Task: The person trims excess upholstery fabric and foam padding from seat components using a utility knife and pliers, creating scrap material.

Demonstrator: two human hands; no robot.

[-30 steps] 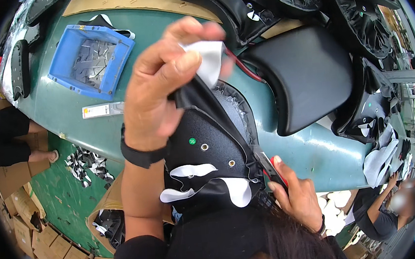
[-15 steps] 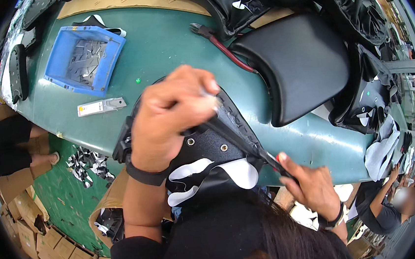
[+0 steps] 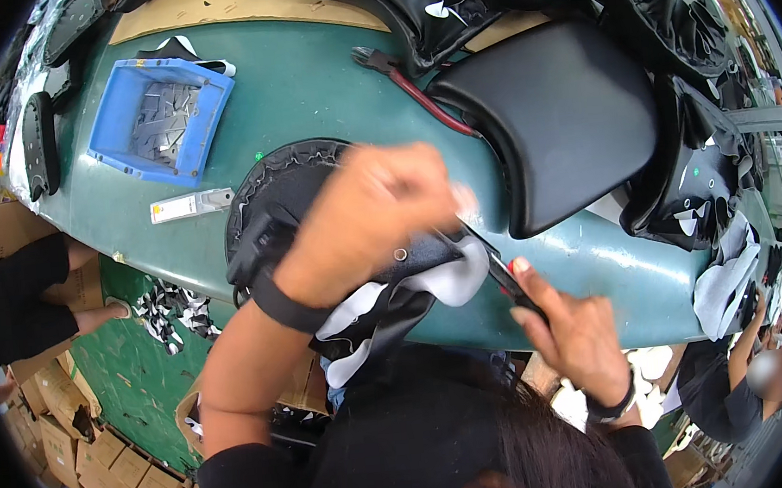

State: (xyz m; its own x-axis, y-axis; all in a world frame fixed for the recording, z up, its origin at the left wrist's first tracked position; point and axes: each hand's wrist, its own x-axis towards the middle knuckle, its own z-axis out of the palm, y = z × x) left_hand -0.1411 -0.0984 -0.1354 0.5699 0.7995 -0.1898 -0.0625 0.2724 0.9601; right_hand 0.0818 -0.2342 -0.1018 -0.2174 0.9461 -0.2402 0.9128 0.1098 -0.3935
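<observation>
A black seat (image 3: 280,193) lies underside up at the table's near edge, its cover gathered round the rim. My left hand (image 3: 379,212), blurred, is a fist above the seat's right side, closed on a black strip of cover material that shows only in part. In my right hand (image 3: 571,335) is a utility knife (image 3: 528,302) with a black and red handle, its blade pointing up and left at the strip, just below the left fist. A loose black cover flap with white backing (image 3: 457,278) hangs over the near edge, toward my body.
On the green table (image 3: 302,75) stand a blue bin (image 3: 108,115) of small metal pieces and a blade case (image 3: 190,206). Red-handled pliers (image 3: 430,101) lie beside a finished black seat (image 3: 557,127). More seats are piled behind. A co-worker (image 3: 738,381) is at right.
My left fist has moved right, toward the knife, uncovering the seat's far left rim. The seat has turned and shifted a little. My right hand has barely moved.
</observation>
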